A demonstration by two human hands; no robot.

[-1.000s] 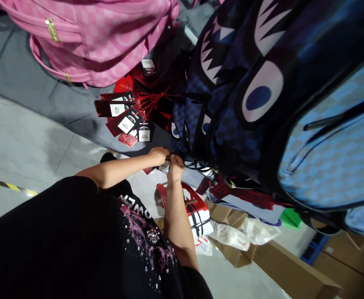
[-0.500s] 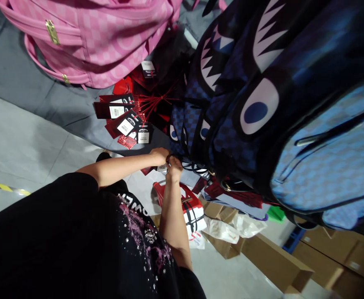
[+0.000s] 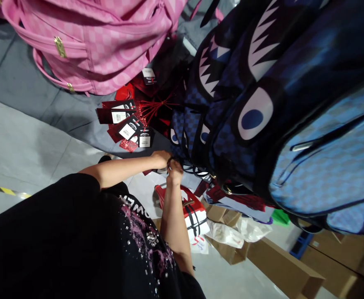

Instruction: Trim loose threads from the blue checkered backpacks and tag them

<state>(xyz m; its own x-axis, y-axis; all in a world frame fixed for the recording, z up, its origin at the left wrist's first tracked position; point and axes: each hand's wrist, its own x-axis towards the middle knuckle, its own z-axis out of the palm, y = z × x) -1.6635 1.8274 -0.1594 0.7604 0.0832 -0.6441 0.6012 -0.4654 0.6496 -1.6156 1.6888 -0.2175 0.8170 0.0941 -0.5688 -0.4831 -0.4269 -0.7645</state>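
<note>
My left hand (image 3: 160, 158) and my right hand (image 3: 174, 168) meet fingertip to fingertip at the lower edge of a dark blue checkered backpack (image 3: 200, 120) with white shark teeth and eyes. Both hands are closed in a pinch on something small and dark there, next to thin black and white cords (image 3: 197, 169); I cannot make out what it is. A bunch of red and black hang tags (image 3: 128, 124) with white barcode labels lies just above my left hand on the grey cloth (image 3: 23, 83).
A pink checkered backpack (image 3: 103, 37) lies at the top left. More blue backpacks (image 3: 325, 153) fill the right. Below are a red and white bag (image 3: 194, 209), cardboard boxes (image 3: 281, 265), plastic wrap (image 3: 231, 232) and a yellow-black floor stripe (image 3: 1, 189).
The view has shifted slightly. My hands stay pinched together at the same spot on the backpack's edge, with only small finger movement.
</note>
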